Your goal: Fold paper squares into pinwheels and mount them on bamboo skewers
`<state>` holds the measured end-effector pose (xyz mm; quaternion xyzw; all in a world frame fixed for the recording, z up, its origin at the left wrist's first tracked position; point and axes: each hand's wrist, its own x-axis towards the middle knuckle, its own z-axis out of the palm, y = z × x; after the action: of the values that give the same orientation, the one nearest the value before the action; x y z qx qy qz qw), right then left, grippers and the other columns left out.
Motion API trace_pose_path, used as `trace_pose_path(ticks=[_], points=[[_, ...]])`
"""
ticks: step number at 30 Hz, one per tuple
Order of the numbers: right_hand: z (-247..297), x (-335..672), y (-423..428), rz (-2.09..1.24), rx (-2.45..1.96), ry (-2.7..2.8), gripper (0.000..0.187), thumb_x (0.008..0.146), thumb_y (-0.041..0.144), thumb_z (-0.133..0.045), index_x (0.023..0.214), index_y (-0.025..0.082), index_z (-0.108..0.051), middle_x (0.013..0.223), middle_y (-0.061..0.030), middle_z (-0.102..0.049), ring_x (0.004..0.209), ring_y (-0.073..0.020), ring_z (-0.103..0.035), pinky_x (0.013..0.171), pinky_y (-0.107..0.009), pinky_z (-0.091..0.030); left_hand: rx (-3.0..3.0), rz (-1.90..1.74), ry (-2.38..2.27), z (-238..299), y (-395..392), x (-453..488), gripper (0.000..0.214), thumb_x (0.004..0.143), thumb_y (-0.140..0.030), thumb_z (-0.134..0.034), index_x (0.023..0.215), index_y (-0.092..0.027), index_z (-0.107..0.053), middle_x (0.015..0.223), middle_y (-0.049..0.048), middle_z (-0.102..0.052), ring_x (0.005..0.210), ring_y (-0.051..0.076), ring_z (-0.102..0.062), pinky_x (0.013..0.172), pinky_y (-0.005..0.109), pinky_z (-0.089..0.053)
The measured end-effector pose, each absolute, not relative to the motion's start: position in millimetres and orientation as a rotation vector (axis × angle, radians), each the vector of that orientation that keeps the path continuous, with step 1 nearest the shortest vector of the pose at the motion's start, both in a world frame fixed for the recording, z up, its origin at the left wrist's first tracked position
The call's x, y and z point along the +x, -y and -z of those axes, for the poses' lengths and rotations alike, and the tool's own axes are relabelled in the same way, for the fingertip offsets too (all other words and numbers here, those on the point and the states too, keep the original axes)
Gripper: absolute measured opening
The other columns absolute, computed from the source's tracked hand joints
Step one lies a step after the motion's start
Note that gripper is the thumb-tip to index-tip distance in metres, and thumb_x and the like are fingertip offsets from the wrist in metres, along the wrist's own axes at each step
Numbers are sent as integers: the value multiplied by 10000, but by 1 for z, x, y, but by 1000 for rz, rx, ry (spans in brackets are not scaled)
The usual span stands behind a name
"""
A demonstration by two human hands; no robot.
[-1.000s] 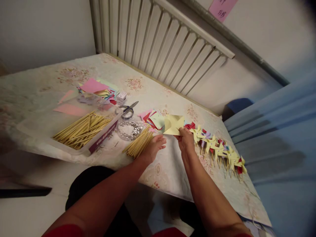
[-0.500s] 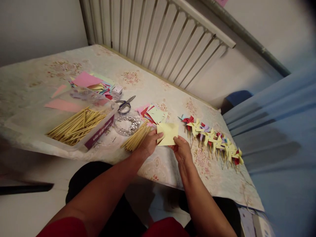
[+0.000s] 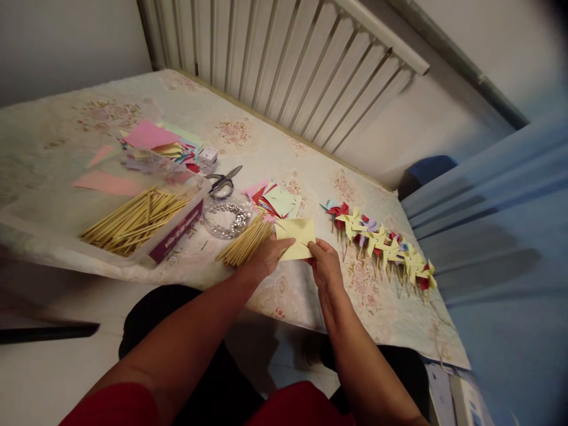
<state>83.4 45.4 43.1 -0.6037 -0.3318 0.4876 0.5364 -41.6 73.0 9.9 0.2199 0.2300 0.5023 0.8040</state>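
Between my two hands is a yellow square of paper (image 3: 298, 231), raised over the front of the table. My left hand (image 3: 268, 253) pinches its left side, thumb on top. The paper's right edge is gripped by my right hand (image 3: 323, 255), with the fingers mostly hidden beneath. Left of the paper lies a bundle of thin wooden sticks (image 3: 242, 241), close to my left hand. Just behind, a stack of coloured paper squares (image 3: 279, 200) rests on the cloth. Finished paper pinwheels (image 3: 381, 241) on sticks form a row to the right.
A clear plastic box (image 3: 146, 260) holds many more sticks. Beside it stand a round clear container (image 3: 222, 231) of small shiny pieces and dark-handled scissors (image 3: 222, 182). Coloured paper scraps (image 3: 153, 136) and a small white box (image 3: 207, 157) lie farther back. A radiator (image 3: 275, 65) borders the table.
My left thumb has slid farther in over the yellow paper, and the right fingers have shifted slightly on its edge. The whole view has moved a little.
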Motion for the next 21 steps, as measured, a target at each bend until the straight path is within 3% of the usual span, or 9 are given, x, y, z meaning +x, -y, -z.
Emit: trace_pose_path(ticks=[10, 21], points=[[-45, 84, -47, -1190, -1471, 808, 293, 587, 370, -756, 778, 163, -677, 631, 10, -660, 544, -124, -563, 504, -234, -446, 548, -1063, -476, 4, -76, -41, 465, 703, -282, -694, 1138, -129, -635, 891, 87, -733, 897, 257, -673, 812, 354, -510], [-40, 83, -48, -1143, -1510, 842, 234, 611, 349, -728, 753, 172, -672, 600, 28, -650, 503, -122, -530, 480, -232, -394, 555, -1044, -476, -5, -72, -43, 472, 688, -282, -703, 1134, -140, -641, 889, 94, -735, 871, 258, -677, 800, 361, -513]])
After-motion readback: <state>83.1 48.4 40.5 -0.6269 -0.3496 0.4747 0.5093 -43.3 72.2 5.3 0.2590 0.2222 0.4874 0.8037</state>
